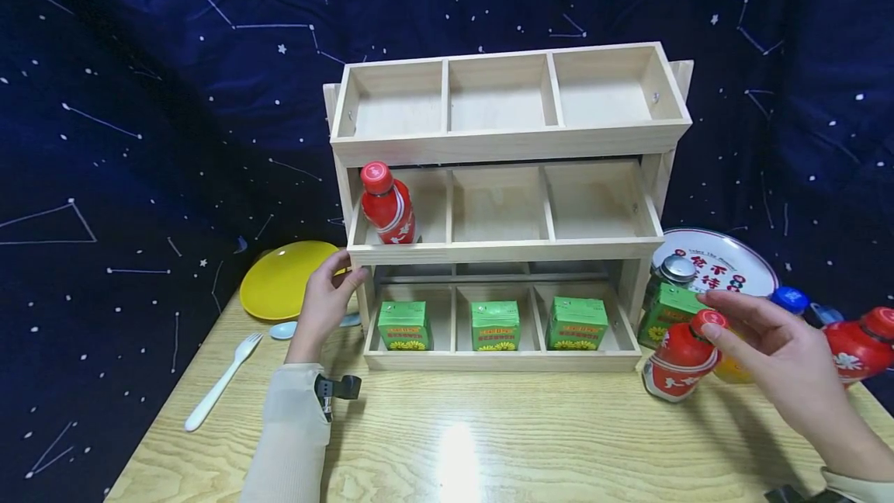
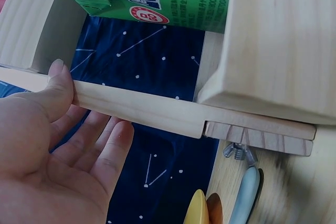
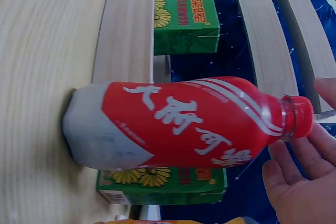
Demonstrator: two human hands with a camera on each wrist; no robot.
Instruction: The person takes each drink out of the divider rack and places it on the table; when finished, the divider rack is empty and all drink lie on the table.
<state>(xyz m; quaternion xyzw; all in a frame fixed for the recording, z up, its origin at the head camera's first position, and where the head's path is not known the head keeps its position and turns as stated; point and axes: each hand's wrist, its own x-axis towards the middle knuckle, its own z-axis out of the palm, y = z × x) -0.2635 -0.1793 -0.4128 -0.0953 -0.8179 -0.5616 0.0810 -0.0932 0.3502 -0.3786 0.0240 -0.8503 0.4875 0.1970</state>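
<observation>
The pale, grainy tabletop point(image 1: 489, 441) gleams nearest. On its right, the right hand point(image 1: 782, 355), fingers point(image 1: 733, 309) loosely spread, touches the red cap of a glossy red bottle point(image 1: 680, 367) standing beside the boxy wooden shelf point(image 1: 510, 146). The left hand point(image 1: 324, 305), fingers relaxed, rests on the shelf's left edge.

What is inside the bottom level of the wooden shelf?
The bottom level of the wooden shelf holds three green cartons, one in each compartment. The space behind the cartons is hidden under the middle level.
</observation>
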